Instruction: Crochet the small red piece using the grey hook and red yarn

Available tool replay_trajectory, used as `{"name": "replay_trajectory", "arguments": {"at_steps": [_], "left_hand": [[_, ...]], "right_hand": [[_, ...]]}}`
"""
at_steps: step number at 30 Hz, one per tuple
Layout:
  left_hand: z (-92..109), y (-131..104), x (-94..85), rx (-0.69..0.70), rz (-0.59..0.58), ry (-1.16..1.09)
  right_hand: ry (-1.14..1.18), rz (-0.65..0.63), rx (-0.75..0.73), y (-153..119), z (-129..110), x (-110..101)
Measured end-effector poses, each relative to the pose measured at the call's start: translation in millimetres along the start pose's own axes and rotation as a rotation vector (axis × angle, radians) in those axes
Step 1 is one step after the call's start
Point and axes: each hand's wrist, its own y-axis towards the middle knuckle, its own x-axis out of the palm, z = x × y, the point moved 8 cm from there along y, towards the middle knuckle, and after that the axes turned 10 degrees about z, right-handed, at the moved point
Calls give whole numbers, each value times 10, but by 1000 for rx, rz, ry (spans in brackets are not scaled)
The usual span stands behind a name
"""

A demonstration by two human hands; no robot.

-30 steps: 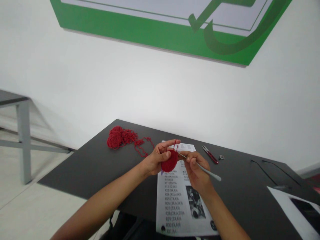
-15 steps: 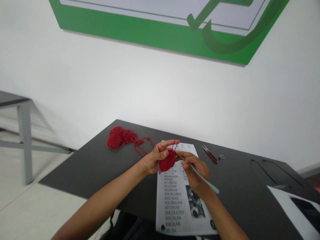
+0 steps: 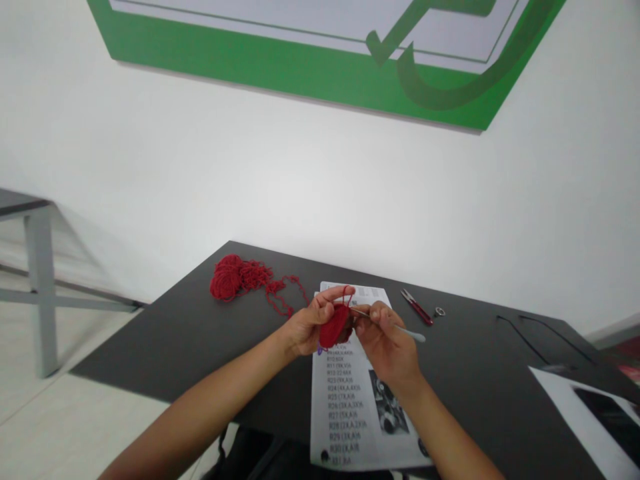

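Note:
My left hand (image 3: 311, 323) pinches a small red crochet piece (image 3: 334, 328) between thumb and fingers, its index finger stretched out with a loop of red yarn over it. A purple stitch marker (image 3: 320, 349) hangs at the piece's lower left. In my right hand (image 3: 387, 337) is a crochet hook (image 3: 411, 334) with a grey handle, its thin metal shaft reaching the top edge of the red piece. The hook's tip is hidden at the stitches. Red yarn (image 3: 227, 277) lies in a loose ball at the back left, with a tangled strand trailing toward my left hand.
A printed pattern sheet (image 3: 345, 427) lies under my hands on the dark table (image 3: 210, 363). Thread snips (image 3: 418, 308) and a small metal ring (image 3: 439, 311) are behind my right hand. Eyeglasses (image 3: 525, 337) and a white sheet with a dark device (image 3: 607, 417) lie at the right.
My right hand has turned, and the hook now lies flatter, more nearly level. The red piece has tilted and looks narrower. The whole view has shifted slightly.

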Motion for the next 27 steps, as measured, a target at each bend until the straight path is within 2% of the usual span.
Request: {"name": "replay_trajectory", "arguments": {"at_steps": [4,9,15,20,27], "left_hand": [[-7,6,30,16,18,10],[29,43,33,93,95,198],[178,81,-25,290,203,467],[153,56,-16,383,216,567],[67,31,-35,406,239,610]], "right_hand": [[92,41,83,21,88,-41],[72,137,54,38,121,-168],[-120,206,-168,72,22,-295],[-434,270,-455,36,-81,-377],[-722,283,-601,-43,-229,-259]]}}
